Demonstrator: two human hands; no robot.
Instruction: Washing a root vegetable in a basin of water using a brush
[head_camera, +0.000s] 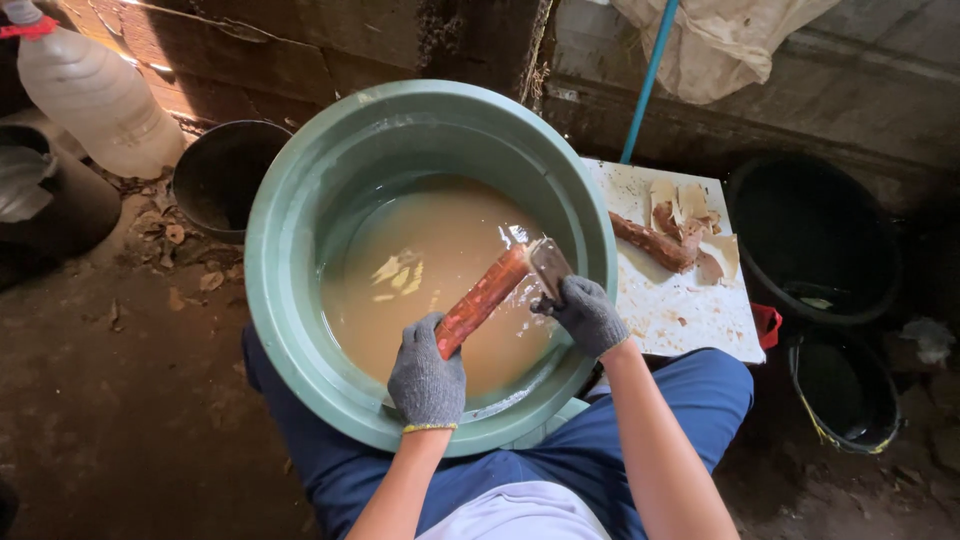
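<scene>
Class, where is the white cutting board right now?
The white cutting board lies right of the green basin, beside the right hand, with root pieces on it.

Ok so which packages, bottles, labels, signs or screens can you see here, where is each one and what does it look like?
Plastic bottle: top left, leaning on the wall; large, clear and ribbed, with a red band at the neck; no label visible.
Cloth sack: top right, hanging over the wall; pale beige, crumpled, no print visible.
Labels, signs, screens: none in view.
</scene>
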